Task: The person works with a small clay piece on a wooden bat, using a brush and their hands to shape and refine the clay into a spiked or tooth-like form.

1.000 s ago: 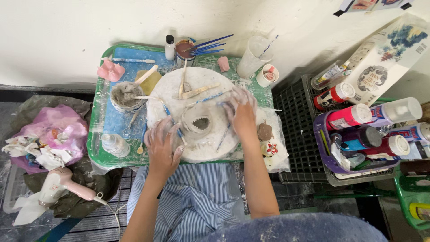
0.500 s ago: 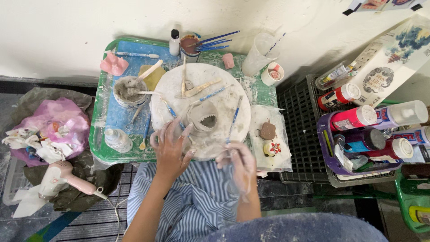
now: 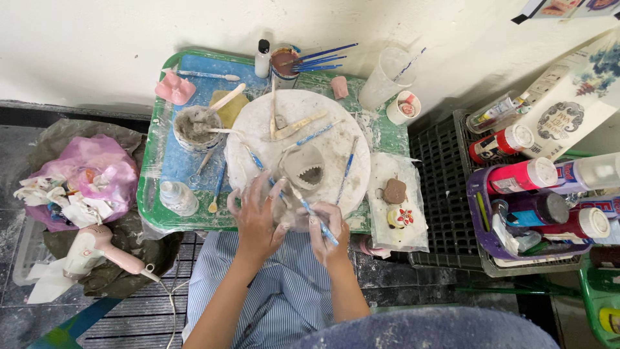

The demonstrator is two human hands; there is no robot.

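Both hands working at near edge of white round board point(image 3: 326, 132) on green tray point(image 3: 150, 181). Right hand point(image 3: 329, 234) gripping blue-handled tool point(image 3: 316, 218). Left hand point(image 3: 257, 216) spread open, fingers resting on clay lump point(image 3: 287, 210). Clay cup piece point(image 3: 305, 167) sitting just beyond.

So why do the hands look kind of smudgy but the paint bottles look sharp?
In the head view, the left hand and right hand are softened by motion blur over a clear plastic piece; the paint bottles stand still, so they stay crisp. Light is even and soft, with only faint shadows on the white wall.
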